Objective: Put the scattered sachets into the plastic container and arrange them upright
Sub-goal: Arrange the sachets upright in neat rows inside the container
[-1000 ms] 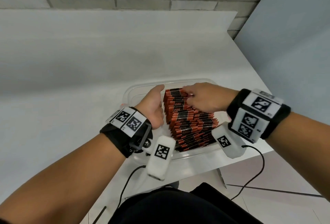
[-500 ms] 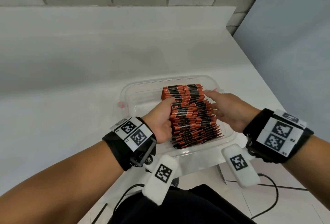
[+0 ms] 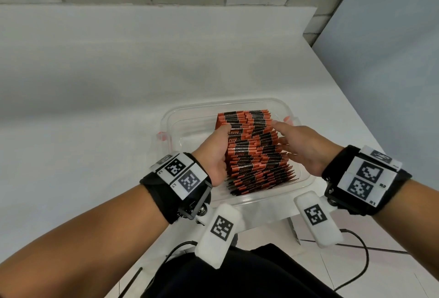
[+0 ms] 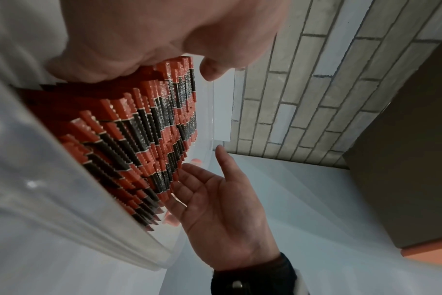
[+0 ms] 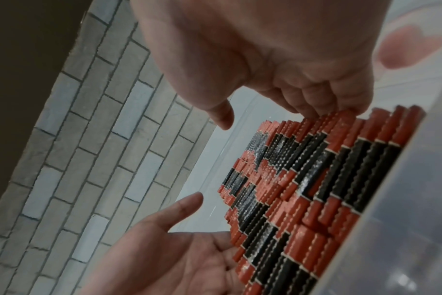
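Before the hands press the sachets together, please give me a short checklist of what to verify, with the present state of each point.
1. All red-and-black foil sachets inside the clear plastic container: ok, none seen on the white table.
2. Sachets upright: not ok, the row stands on edge but leans, with uneven tops.
3. Left hand at the row's left side: ok, it rests against it.
4. Right hand at the right side: ok, fingers straight, touching the sachet edges.
5. Free space in the container at the far end: ok.
6. Container steady on the table: cannot tell.
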### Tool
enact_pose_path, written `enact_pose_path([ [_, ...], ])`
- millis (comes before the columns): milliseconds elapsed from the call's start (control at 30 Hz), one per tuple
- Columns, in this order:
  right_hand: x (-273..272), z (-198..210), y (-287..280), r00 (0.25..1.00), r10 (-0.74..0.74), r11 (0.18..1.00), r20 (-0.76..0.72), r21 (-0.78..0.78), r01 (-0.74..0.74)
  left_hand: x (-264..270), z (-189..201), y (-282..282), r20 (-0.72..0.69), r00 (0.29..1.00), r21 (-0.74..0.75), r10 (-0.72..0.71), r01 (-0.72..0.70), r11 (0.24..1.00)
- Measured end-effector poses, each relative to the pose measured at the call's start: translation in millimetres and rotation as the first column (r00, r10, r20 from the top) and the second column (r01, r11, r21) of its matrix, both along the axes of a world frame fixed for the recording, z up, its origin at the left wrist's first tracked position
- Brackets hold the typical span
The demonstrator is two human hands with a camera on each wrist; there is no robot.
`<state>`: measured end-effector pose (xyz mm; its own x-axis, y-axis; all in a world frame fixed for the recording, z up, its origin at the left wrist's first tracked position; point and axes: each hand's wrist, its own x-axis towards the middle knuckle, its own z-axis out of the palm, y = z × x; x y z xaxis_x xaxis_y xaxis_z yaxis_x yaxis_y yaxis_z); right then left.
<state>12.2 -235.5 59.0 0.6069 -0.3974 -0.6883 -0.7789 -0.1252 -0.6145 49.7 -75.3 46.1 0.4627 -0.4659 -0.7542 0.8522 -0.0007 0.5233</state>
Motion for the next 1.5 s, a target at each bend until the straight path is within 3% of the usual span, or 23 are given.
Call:
enact_pose_path([
  [233,3,-11,-7,0.999,-0.016,0.999,0.037,0.042,0.014,0,1,4,0.017,0.999,0.022,-0.045,0.045,0.999],
  [367,6,-14,-8,0.999,-0.013,1.000,0.047,0.029,0.011,-1,2,0,0.068,0.998,0.007,0.009,-0.010,1.000],
  [500,1,-5,2,0.973,0.214,0.966,0.087,-0.165,-0.197,2,0,-1,0.094,0.995,0.038,0.033,-0.037,0.999],
  [567,-3,4,7,0.900,0.431,0.846,0.070,-0.378,-0.376,3,-1,0,0.080,0.996,0.048,0.045,-0.049,0.998],
  [667,1,12,4,0.727,0.678,0.540,-0.109,-0.598,-0.592,3,-1,1,0.064,0.997,0.043,0.044,-0.047,0.998],
  [800,20,11,-7,0.607,0.739,0.279,-0.291,-0.689,-0.669,3,-1,2,0.061,0.997,0.056,0.049,-0.053,0.997],
  [967,42,8,-4,0.494,0.748,0.062,-0.444,-0.694,-0.718,2,-1,2,0.075,0.996,0.059,0.043,-0.047,0.997],
  [1067,47,2,-6,0.455,0.745,0.011,-0.488,-0.673,-0.740,3,-3,3,0.068,0.996,0.047,0.054,-0.057,0.997],
  [1500,48,1,-10,0.410,0.787,-0.008,-0.461,-0.672,-0.740,3,-6,3,0.060,0.996,0.046,0.063,-0.066,0.997],
])
